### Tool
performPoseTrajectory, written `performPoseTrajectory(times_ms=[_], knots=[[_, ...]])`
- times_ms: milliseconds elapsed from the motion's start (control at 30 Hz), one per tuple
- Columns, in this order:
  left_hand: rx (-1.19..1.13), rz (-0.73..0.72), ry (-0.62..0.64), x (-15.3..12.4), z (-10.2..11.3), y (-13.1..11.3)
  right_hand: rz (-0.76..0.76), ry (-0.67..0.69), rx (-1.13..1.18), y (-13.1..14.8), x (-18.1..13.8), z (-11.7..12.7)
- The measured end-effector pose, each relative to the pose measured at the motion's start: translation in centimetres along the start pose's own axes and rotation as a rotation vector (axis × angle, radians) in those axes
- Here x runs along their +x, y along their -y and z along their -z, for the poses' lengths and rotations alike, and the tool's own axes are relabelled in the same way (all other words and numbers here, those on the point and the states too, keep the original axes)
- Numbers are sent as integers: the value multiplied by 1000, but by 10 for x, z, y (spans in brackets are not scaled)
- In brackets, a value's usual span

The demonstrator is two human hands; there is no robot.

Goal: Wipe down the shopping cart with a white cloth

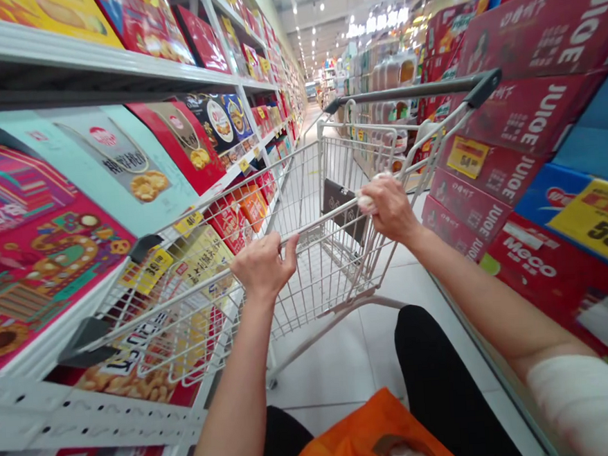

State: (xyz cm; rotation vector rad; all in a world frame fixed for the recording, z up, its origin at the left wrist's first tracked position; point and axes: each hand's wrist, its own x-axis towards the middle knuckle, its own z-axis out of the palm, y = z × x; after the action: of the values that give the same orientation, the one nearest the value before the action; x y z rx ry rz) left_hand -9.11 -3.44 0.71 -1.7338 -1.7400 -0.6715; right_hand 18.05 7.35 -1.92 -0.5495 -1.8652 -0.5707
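Listing, head view: one wire shopping cart (320,221), pale frame, standing crosswise in a store aisle directly before the wearer, its nose beside the left shelving.

- Left grip (263,268): closed round the cart's near top rim, thumb along the wire.
- Right grip (392,209): closed over the same rim, nearer the handle end; a crumpled white item (367,203), too blurred to identify, shows at the fingers.
- Cart fittings: dark handlebar (412,92) at upper right; dark panel (342,208) on the wire, just beside the right grip.
- Left side: white shelving (89,59) with packaged goods, among them a pale blue box (87,146) picturing cookies.
- Right side: stacked dark red cartons (530,111), lettered; yellow price sign (603,224) reading 55.
- Below: orange fabric (363,436) between black-clad legs (439,378); pale tiled floor (339,364).
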Motion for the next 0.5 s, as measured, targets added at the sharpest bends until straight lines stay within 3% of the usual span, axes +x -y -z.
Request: performPoseTrajectory(times_ms=[67,133,267,367,433,500], knots=[[-9,5,-19,0,-2,-2,-41,-29,-44,-20,-6,11],[-10,19,-33,0,-4,-5,-122,-67,-67,-17,-6,12],[5,23,-47,1,-4,-10,-213,-169,-21,47,4,-22],[13,4,-32,0,-3,-9,-205,-96,85,99,13,-51],[24,-5,-20,-1,-3,-7,-141,-35,109,112,16,-60],[31,-11,-17,-2,-3,-4,-37,17,105,103,14,-57]])
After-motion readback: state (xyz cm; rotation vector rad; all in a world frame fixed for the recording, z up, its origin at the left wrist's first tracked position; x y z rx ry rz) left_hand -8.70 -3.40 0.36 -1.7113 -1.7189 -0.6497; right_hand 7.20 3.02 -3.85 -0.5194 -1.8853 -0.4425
